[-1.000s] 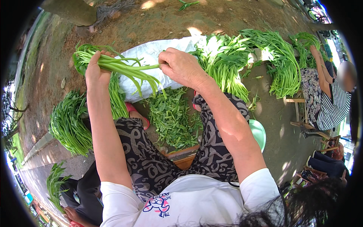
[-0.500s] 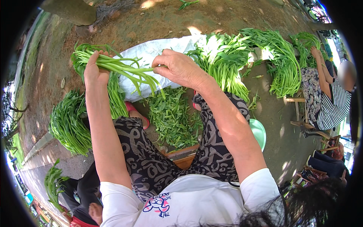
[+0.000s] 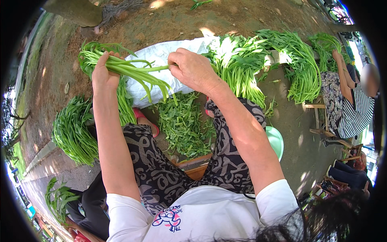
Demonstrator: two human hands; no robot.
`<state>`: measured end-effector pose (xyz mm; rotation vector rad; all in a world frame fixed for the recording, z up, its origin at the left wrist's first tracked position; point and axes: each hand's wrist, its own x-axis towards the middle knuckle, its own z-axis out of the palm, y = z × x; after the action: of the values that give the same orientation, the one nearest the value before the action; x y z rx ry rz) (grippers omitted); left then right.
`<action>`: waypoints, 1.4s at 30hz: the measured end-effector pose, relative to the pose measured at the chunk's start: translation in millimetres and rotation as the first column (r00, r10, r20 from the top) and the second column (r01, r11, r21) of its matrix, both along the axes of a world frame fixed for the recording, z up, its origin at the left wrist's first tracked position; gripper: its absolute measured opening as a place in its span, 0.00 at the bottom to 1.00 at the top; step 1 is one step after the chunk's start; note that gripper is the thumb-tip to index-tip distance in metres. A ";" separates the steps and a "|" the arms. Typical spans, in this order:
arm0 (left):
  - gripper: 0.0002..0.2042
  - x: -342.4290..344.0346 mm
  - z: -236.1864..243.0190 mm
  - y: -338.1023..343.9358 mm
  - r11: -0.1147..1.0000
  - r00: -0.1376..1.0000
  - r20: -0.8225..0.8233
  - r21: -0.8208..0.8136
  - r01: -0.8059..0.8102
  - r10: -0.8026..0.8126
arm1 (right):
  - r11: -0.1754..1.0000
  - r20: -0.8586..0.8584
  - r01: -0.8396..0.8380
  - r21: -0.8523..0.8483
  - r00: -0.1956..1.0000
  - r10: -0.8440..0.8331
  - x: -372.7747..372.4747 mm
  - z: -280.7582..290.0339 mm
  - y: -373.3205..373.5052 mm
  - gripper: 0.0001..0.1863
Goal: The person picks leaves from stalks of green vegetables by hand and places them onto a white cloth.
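Observation:
My left hand (image 3: 105,71) is wrapped round a bunch of leafy green stalks (image 3: 131,72), which look like water spinach. Its leaves hang past the fingers on the left, and the stalk ends point right. With its fingers pinched together, my right hand (image 3: 194,71) grips the end of one stalk (image 3: 159,68) that stretches across from the bunch. Below, between my feet, lies a heap of torn leaves and short stems (image 3: 181,125). Behind the bunch is a white cloth or sack (image 3: 161,52) spread on the ground.
Big bundles of the same greens lie at right (image 3: 238,68), farther right (image 3: 298,64) and at left (image 3: 74,131). A pale green basin (image 3: 275,143) sits by my right knee. At the far right a person in a striped top (image 3: 356,117) handles greens; another person (image 3: 90,205) is at lower left.
My right hand has moved a little right and away from me with the stalk end. My left hand has shifted slightly right. The greens by the person at lower left have moved.

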<state>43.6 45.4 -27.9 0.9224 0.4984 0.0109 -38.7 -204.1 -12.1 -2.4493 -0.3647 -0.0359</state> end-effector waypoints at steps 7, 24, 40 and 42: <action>0.07 2.5 -3.1 1.6 1.000 1.000 0.006 -0.004 -0.013 0.013 | 0.990 -0.017 -0.099 0.105 0.995 0.101 -1.7 -7.7 -0.5 0.07; 0.09 -3.8 13.3 -8.4 0.998 0.999 0.018 -0.058 -0.039 0.040 | 0.949 -0.032 -0.237 0.206 0.968 0.248 2.7 -7.0 4.5 0.10; 0.05 -6.3 12.9 -4.5 0.907 0.992 0.099 -0.405 0.115 -0.082 | 0.999 -0.005 0.037 -0.007 0.999 -0.037 0.3 2.7 3.5 0.08; 0.05 -6.3 16.9 -8.5 0.914 0.996 0.058 -0.396 0.084 -0.066 | 0.998 0.004 0.056 -0.014 0.998 -0.056 0.1 3.0 2.1 0.07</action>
<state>37.4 36.9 -11.0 0.5379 0.4039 -0.1365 -38.5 -201.9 -9.1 -2.4731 -0.2989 -0.0619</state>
